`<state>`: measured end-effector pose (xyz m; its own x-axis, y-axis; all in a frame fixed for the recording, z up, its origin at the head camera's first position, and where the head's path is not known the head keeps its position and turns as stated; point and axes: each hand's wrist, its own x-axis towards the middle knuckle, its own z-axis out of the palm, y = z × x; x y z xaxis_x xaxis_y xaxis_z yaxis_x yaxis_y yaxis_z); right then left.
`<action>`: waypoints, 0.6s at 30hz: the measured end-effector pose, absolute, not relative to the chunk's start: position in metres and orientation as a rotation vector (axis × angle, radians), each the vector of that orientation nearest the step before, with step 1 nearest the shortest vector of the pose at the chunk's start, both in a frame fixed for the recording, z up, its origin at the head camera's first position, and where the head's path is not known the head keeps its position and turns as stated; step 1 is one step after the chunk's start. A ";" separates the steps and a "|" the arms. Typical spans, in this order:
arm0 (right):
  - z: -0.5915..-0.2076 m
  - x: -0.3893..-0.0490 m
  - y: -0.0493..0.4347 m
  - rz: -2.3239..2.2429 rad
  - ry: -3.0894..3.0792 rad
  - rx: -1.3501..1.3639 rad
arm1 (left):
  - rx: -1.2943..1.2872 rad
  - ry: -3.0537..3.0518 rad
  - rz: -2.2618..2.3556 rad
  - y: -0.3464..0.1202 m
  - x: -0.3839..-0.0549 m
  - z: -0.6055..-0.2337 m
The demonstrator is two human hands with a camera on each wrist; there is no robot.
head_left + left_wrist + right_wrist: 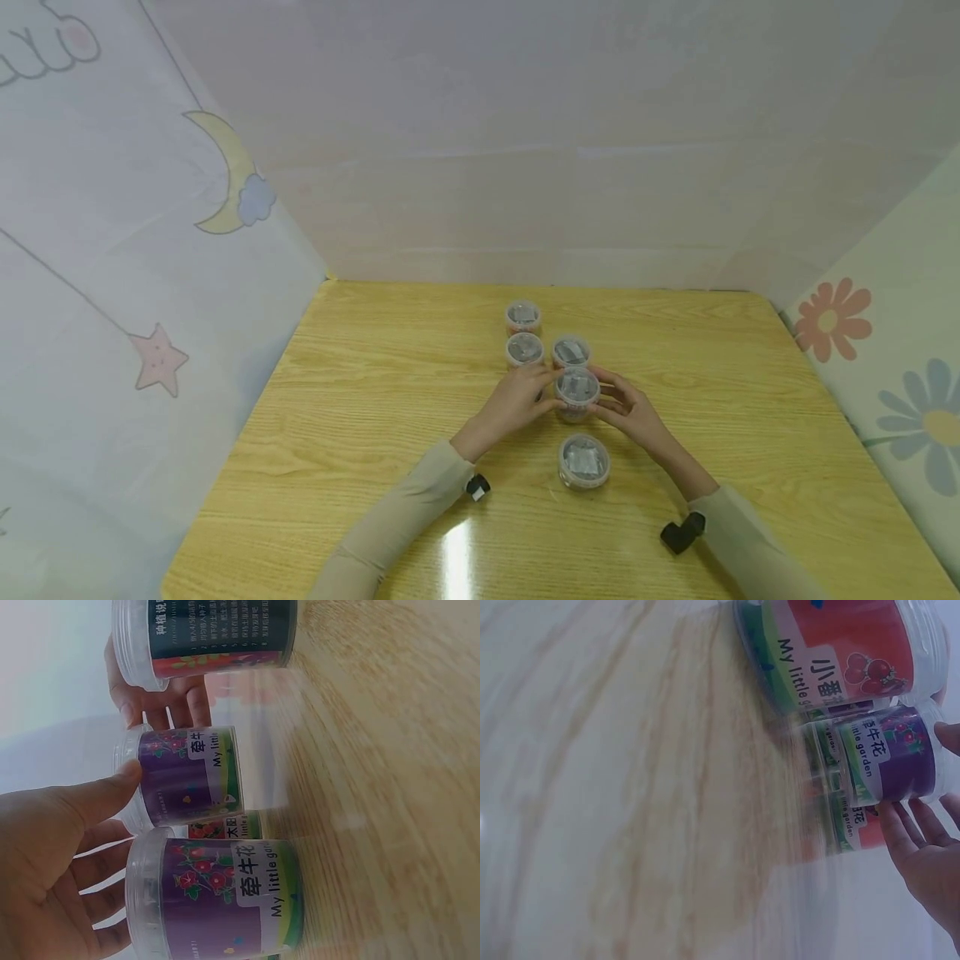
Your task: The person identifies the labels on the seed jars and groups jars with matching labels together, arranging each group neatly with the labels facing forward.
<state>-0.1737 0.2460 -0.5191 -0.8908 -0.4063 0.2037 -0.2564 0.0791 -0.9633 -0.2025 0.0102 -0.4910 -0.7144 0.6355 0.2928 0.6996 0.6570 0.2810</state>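
Observation:
Both hands are at one clear-lidded plastic tub [577, 386] with a purple, flower-printed label. My left hand [516, 397] holds its left side, the thumb lying along the lid's edge in the left wrist view. From the right, my right hand [628, 411] grips it with thumb and fingers spread around the upper side. Another purple tub [225, 900] stands close to the left fingers and hides part of them. Nearer to me is a red-labelled tub [847, 649] printed with tomatoes, seen from above as a round lid [584, 460] in the head view.
Just behind the held tub is another lidded tub [572, 351]. To its left, two more tubs, a nearer one [524, 349] and a farther one [522, 315], stand in a line toward the back. The wooden table [337, 400] meets a pale wall [555, 208] there.

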 end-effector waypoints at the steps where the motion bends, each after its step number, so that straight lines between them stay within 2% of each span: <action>1: -0.519 -0.174 0.246 -1.936 2.217 -0.683 | -1.100 -2.703 -0.558 0.011 -0.203 -0.491; 18: -0.525 -0.175 0.249 -1.898 2.227 -0.707 | -1.066 -2.708 -0.388 0.016 -0.203 -0.494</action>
